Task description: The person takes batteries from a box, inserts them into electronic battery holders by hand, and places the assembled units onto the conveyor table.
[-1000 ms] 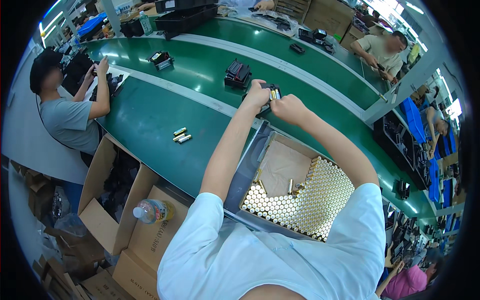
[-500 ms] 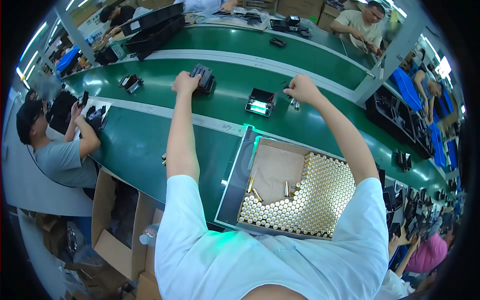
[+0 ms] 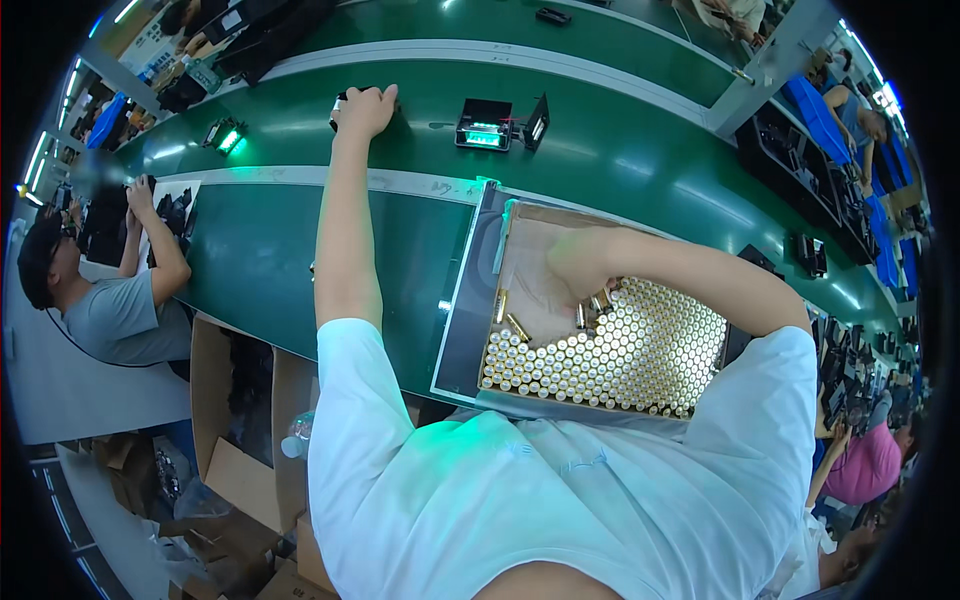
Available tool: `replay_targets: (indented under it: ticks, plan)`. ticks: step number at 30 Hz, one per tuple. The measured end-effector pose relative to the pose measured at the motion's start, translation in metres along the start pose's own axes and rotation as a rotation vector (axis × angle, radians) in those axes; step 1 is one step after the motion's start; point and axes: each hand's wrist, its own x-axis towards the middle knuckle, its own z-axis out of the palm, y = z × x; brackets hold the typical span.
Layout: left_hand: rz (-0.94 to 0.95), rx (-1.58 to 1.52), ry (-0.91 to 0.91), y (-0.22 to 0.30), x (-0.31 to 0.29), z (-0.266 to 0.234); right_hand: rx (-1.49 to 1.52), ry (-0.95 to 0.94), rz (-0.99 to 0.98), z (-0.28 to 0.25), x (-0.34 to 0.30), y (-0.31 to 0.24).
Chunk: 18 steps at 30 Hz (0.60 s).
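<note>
My left hand [image 3: 366,112] is wrapped over a small black device [image 3: 340,107] on the green bench, hiding most of it. To its right another black device [image 3: 484,124] stands with its hinged flap [image 3: 537,122] swung open and a bright greenish light on its front. My right hand [image 3: 585,265], slightly blurred, reaches down into a cardboard box [image 3: 522,232] of batteries. Its fingers are closed around gold-and-silver batteries [image 3: 603,299] at the edge of the packed rows. Several loose batteries [image 3: 517,327] lie on the brown bottom sheet beside upright ones [image 3: 620,365].
A lit black device [image 3: 225,136] sits farther left on the bench [image 3: 620,120]. At the left a co-worker [image 3: 110,270] holds something dark. An open carton [image 3: 240,480] and a plastic bottle [image 3: 297,437] are below the bench. Another black device [image 3: 810,256] stands at the right.
My right hand has come back from beside the lit device into the battery box. My left hand still covers its device. The view has tilted downward, and the device at far left now glows.
</note>
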Motion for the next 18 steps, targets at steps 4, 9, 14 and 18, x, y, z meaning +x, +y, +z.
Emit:
replay_targets:
  ticks: [4,9,14,18]
  plan:
    - [0.04,0.223,0.12,-0.024,0.016,0.013,-0.027,-0.05,-0.079,0.021,0.013,0.002]
    - [0.198,0.217,-0.264,-0.037,0.018,-0.036,0.097,0.137,-0.175,0.018,0.015,0.018]
    - [0.06,-0.243,-0.104,-0.044,-0.024,-0.067,0.418,0.602,-0.349,-0.061,-0.007,0.016]
    - [-0.021,-0.648,-0.095,-0.022,-0.058,-0.069,0.61,0.9,-0.327,-0.115,0.009,0.019]
